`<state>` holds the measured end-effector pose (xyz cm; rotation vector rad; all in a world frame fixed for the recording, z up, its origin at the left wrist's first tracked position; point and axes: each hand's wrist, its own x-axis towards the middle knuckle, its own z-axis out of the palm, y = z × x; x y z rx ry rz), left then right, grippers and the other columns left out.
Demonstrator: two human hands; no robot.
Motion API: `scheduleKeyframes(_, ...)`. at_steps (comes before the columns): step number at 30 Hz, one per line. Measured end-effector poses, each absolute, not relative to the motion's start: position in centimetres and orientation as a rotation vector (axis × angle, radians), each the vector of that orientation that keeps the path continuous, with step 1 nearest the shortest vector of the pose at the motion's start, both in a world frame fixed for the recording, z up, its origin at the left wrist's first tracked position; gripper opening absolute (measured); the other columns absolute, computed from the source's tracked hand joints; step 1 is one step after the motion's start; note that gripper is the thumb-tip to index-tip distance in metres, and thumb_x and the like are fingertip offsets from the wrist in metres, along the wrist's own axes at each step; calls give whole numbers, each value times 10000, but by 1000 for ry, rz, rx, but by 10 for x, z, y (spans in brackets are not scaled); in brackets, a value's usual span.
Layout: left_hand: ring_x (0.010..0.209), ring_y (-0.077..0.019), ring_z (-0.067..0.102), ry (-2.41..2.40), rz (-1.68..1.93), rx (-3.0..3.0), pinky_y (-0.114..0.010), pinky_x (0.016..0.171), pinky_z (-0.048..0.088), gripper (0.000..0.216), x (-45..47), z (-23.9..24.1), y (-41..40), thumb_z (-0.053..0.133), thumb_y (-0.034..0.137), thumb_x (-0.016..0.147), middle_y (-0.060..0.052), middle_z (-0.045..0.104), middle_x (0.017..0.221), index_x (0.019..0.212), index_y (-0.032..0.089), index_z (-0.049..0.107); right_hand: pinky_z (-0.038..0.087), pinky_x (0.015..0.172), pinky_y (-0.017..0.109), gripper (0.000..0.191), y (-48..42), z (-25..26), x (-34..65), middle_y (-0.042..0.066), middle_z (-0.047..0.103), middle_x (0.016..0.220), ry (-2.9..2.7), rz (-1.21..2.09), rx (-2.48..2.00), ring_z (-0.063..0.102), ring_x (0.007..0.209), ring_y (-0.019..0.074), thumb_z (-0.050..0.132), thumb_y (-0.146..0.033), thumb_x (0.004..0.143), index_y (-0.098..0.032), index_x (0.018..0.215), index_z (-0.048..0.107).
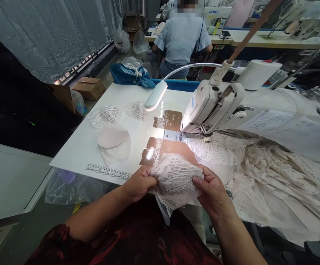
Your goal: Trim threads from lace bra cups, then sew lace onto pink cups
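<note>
Both of my hands grip one white lace cup piece (174,177) at the near edge of the white sewing table (77,147). My left hand (139,183) pinches its left edge, fingers closed. On the right edge my right hand (212,191) is closed too, thumb on top. A lace tail hangs below the piece. Just beyond it lies more lace fabric (212,151) under the head of the sewing machine (215,103), near the needle plate (172,135).
Two lace pieces (106,116) (138,110) and a stack of padded cups (113,141) lie on the left of the table. A gooseneck lamp (156,95) hangs over the middle. A heap of lace garments (281,180) fills the right. A person in a blue shirt (180,36) sits ahead.
</note>
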<state>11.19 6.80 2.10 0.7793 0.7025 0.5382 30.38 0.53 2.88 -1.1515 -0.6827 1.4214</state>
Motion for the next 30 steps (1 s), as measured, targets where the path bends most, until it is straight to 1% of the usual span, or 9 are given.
scheduleKeyframes(4, 530, -121, 585, 773, 516, 613, -240, 554, 478, 29, 106, 21, 74, 605, 101, 544, -13, 626, 544, 569, 108, 620, 530, 646, 327, 273, 6, 28, 308, 4, 709, 712, -614, 1412, -1101, 654, 668, 203, 801, -379, 632, -233, 808, 651)
scheduleKeyframes(8, 509, -103, 568, 710, 596, 523, -234, 550, 486, 67, 101, 22, 79, 635, 115, 568, 3, 603, 547, 593, 124, 573, 555, 693, 380, 272, 6, 24, 313, 53, 749, 845, -615, 1361, -1137, 688, 758, 243, 771, -368, 684, -228, 895, 673)
scheduleKeyframes(11, 589, -104, 585, 637, 639, 592, -236, 605, 499, 204, 100, 25, 78, 666, 230, 687, -10, 630, 668, 863, 129, 645, 562, 716, 384, 228, 6, 21, 315, 53, 752, 869, -641, 1313, -1178, 693, 798, 247, 748, -342, 716, -230, 900, 671)
scheduleKeyframes(15, 885, -156, 624, 614, 694, 867, -293, 850, 479, 440, 101, 31, 75, 685, 258, 776, -63, 675, 940, 1186, 144, 575, 564, 711, 360, 216, 7, 21, 315, 41, 750, 854, -690, 1279, -1219, 693, 783, 234, 745, -332, 720, -232, 896, 669)
scheduleKeyframes(17, 866, -146, 615, 606, 713, 974, -295, 869, 459, 362, 102, 32, 74, 651, 255, 814, -52, 673, 921, 1156, 147, 599, 563, 681, 349, 214, 9, 21, 315, 37, 748, 823, -717, 1256, -1244, 692, 751, 230, 746, -347, 717, -234, 881, 669)
scheduleKeyframes(22, 610, -77, 501, 642, 689, 918, -203, 617, 414, 201, 98, 25, 77, 623, 311, 819, 1, 575, 697, 882, 123, 646, 537, 609, 318, 207, 13, 21, 315, 30, 731, 746, -763, 1208, -1269, 666, 666, 210, 734, -384, 721, -229, 843, 674)
scheduleKeyframes(25, 569, -74, 485, 612, 605, 805, -195, 573, 400, 156, 91, 24, 83, 630, 279, 768, 12, 535, 654, 799, 129, 601, 506, 601, 290, 175, 13, 24, 313, 12, 703, 696, -724, 1318, -1187, 631, 633, 181, 733, -365, 724, -222, 806, 675)
scheduleKeyframes(28, 853, -154, 593, 561, 660, 979, -266, 751, 474, 262, 85, 35, 92, 591, 263, 770, -59, 617, 992, 1015, 170, 598, 463, 592, 253, 171, 14, 31, 306, -12, 657, 665, -821, 1400, -1167, 581, 617, 146, 740, -357, 723, -208, 773, 672)
scheduleKeyframes(30, 1162, -222, 502, 554, 706, 1290, -327, 945, 431, 476, 86, 47, 97, 631, 254, 761, -84, 488, 1326, 1224, 216, 524, 437, 585, 240, 169, 15, 36, 300, -23, 624, 673, -982, 1413, -1214, 550, 620, 133, 740, -342, 730, -200, 760, 654)
